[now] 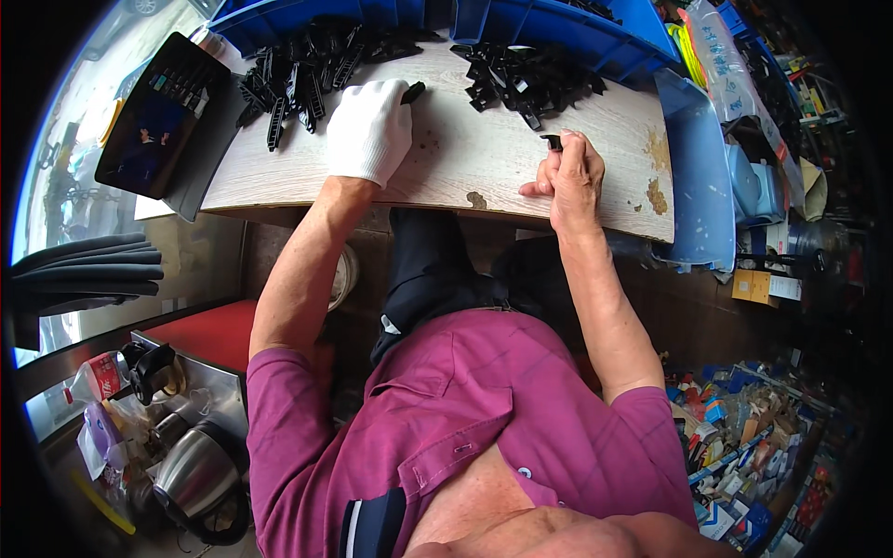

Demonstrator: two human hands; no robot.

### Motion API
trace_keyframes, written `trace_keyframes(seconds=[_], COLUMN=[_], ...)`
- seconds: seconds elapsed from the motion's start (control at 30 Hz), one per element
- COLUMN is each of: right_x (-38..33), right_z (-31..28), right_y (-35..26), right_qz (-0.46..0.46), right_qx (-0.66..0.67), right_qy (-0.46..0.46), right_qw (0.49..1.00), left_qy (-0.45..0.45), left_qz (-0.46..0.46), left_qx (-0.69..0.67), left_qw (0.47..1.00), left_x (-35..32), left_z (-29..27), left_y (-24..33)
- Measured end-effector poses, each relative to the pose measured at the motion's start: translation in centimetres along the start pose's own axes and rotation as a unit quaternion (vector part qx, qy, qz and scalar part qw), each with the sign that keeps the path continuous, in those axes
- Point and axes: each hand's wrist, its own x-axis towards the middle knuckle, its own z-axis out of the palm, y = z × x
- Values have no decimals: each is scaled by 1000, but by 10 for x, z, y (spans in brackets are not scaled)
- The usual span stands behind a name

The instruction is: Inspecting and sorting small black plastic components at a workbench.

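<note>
My left hand [370, 132], in a white knit glove, is closed above the whitish table [446, 167]. A short black plastic part [413, 92] sticks out of its fingers; the rest of it is hidden by the glove. Bare, my right hand [574, 174] pinches a small black plastic piece [553, 142] between curled fingers, near the table's front edge. Beyond the left hand lies a pile of long black plastic parts [302, 79]. Past the right hand is a second heap of smaller black plastic pieces [521, 79]. My hands are well apart.
Blue plastic bins [567, 33] line the table's far edge. At the left leans a tablet-like screen [163, 112] in a dark cover. A pale blue tub [698, 177] stands against the right end. A steel kettle [197, 470] sits lower left, and cluttered boxes [744, 446] fill the lower right.
</note>
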Motion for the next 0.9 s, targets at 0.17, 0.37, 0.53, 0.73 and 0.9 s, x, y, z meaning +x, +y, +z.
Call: trace_keyframes(seconds=[0.17, 0.37, 0.53, 0.73, 0.9], right_x=[0, 0, 1, -1, -3], right_z=[0, 0, 0, 1, -2], right_y=[0, 1, 0, 4, 12], right_qz=[1, 6, 15, 0, -57], right_qx=[5, -16, 11, 16, -23], right_qy=[-5, 2, 25, 42, 25], right_qw=[1000, 1000, 1000, 999, 998], left_qy=[27, -34, -61, -92, -70], left_qz=[-19, -40, -113, -90, -141], left_qx=[-9, 57, -236, -401, -445], left_qw=[999, 997, 963, 907, 882], left_x=[7, -11, -15, -24, -20], left_z=[-2, -5, -20, -5, 7], left_y=[-8, 11, 54, 105, 124])
